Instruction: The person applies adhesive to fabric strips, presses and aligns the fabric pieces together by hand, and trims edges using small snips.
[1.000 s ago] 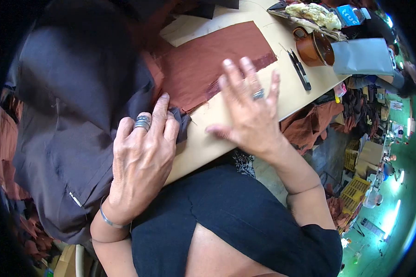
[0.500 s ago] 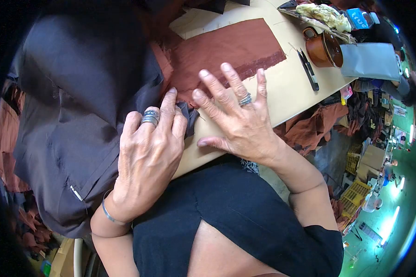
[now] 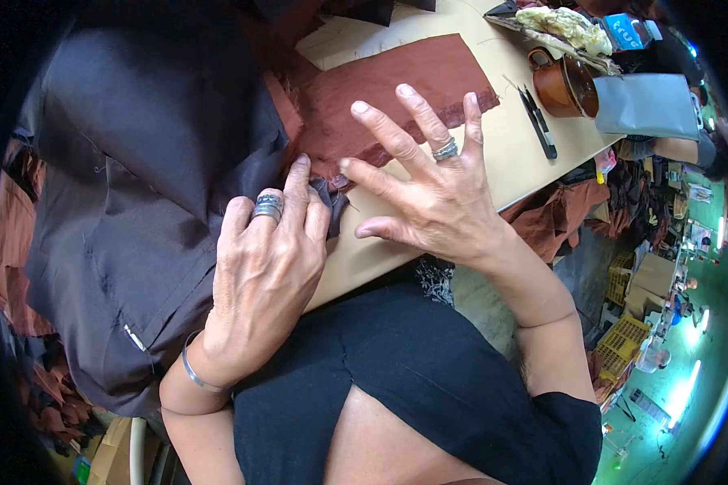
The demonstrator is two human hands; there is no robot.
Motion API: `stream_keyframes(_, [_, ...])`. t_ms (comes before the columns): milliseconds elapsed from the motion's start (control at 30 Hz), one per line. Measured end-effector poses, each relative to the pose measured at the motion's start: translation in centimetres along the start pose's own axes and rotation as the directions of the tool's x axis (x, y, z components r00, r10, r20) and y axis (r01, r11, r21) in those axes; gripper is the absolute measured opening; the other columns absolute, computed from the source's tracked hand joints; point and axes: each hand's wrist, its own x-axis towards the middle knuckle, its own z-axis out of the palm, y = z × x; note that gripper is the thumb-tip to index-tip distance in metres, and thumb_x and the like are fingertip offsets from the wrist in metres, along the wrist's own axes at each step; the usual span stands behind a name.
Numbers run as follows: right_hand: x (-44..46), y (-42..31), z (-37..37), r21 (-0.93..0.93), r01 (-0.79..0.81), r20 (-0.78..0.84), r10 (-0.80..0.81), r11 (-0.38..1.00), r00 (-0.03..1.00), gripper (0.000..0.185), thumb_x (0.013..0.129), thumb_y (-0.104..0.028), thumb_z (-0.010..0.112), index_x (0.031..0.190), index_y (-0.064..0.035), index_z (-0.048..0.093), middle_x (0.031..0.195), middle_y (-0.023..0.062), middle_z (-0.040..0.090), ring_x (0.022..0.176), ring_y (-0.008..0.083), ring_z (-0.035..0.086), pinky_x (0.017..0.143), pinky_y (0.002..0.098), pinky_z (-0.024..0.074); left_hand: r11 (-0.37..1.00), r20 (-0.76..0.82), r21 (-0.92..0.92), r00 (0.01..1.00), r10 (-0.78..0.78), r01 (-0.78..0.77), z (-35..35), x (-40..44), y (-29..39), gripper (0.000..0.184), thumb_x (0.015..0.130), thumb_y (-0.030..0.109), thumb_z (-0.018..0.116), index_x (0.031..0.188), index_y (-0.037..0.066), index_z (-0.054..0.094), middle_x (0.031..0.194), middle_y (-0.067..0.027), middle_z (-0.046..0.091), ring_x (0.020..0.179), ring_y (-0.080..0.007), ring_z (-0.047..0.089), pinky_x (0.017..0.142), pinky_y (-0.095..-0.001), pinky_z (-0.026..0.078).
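A reddish-brown piece of cloth [image 3: 388, 81] lies flat on the tan table. Beside it a large dark cloth [image 3: 162, 105] is bunched on the left, its frayed edge meeting the brown piece. My left hand [image 3: 267, 259] presses its stretched index fingertip on that meeting edge; its other fingers bend and its thumb is hidden. Fingers spread wide, my right hand [image 3: 441, 198] hovers palm down over the table's near edge. Its index fingertip is at the frayed lower corner of the brown cloth; whether it touches, I cannot tell. It holds nothing.
On the right of the tan table [image 3: 514, 182] stand a brown mug [image 3: 562, 85], black pen-like tools [image 3: 538, 121] and a grey-blue pouch [image 3: 647, 105]. Brown cloth scraps [image 3: 554, 214] hang beyond the table edge. Yellow crates [image 3: 621, 346] and people are farther right.
My right hand has moved slightly up and to the right, its fingers spreading further. My left hand stays nearly in place with its index finger on the cloth edge.
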Motion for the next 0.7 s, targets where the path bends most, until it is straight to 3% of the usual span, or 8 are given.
stream_keyframes(133, [0.2,-0.7,0.3,-0.040,0.081,0.020,-0.080,0.996,0.997,0.054,0.079,-0.065,0.048,0.114,-0.0259,0.063,0.147,0.0041,0.034,0.139,0.0311,0.022,0.107,0.0663,-0.0004,1.000,0.000,0.020,1.000,0.005,-0.005,0.0,-0.1,0.0,0.022,0.078,0.015,0.057,0.094,0.001,0.061,0.117,-0.0163,0.059,0.078,-0.0154,0.056,0.073,-0.0299,0.041])
stream_keyframes(233, [0.3,0.1,-0.2,0.075,0.086,-0.010,-0.085,0.993,0.996,0.053,0.079,-0.063,0.049,0.112,-0.0249,0.064,0.147,0.0039,0.034,0.139,0.0310,0.022,0.107,0.0671,0.0015,0.999,-0.007,0.036,1.000,0.012,-0.012,0.1,0.0,0.1,0.022,0.078,0.015,0.057,0.094,0.001,0.061,0.117,-0.0158,0.059,0.079,-0.0152,0.056,0.072,-0.0298,0.041])
stream_keyframes(467, [-0.3,-0.6,-0.1,0.137,0.016,0.010,-0.018,0.990,1.000,0.054,0.081,-0.064,0.047,0.114,-0.0240,0.063,0.146,0.0059,0.036,0.138,0.0311,0.023,0.109,0.0624,0.0004,1.000,-0.003,0.017,1.000,0.012,-0.012,0.0,0.0,0.0,0.022,0.077,0.015,0.056,0.094,0.000,0.061,0.116,-0.0158,0.060,0.079,-0.0153,0.057,0.072,-0.0300,0.041])
stream_keyframes(600, [-2.2,1.8,-0.1,-0.053,-0.107,-0.040,0.105,0.993,0.994,0.052,0.081,-0.062,0.048,0.112,-0.0241,0.066,0.147,0.0058,0.035,0.138,0.0310,0.024,0.110,0.0592,-0.0015,1.000,-0.009,-0.002,1.000,0.015,-0.015,0.0,0.1,0.0,0.023,0.077,0.014,0.056,0.095,0.000,0.061,0.116,-0.0160,0.060,0.080,-0.0155,0.057,0.073,-0.0306,0.042])
stream_keyframes(633, [-2.7,2.7,-0.7,-0.165,-0.174,-0.056,0.167,0.971,0.984,0.050,0.081,-0.061,0.049,0.108,-0.0236,0.069,0.146,0.0061,0.035,0.138,0.0315,0.025,0.110,0.0587,0.0002,0.997,-0.023,0.074,0.999,0.028,-0.027,0.2,0.0,0.1,0.023,0.077,0.014,0.055,0.095,0.002,0.061,0.117,-0.0154,0.059,0.081,-0.0159,0.056,0.075,-0.0307,0.042])
stream_keyframes(700, [-3.1,4.1,-1.4,-0.238,-0.224,-0.090,0.208,0.945,0.974,0.050,0.081,-0.058,0.053,0.112,-0.0208,0.066,0.145,0.0067,0.037,0.137,0.0309,0.027,0.110,0.0594,0.0034,0.995,-0.159,0.061,0.984,0.083,-0.074,1.4,-0.7,-0.5,0.022,0.078,0.015,0.055,0.095,0.004,0.062,0.113,-0.0146,0.060,0.083,-0.0172,0.057,0.077,-0.0315,0.043])
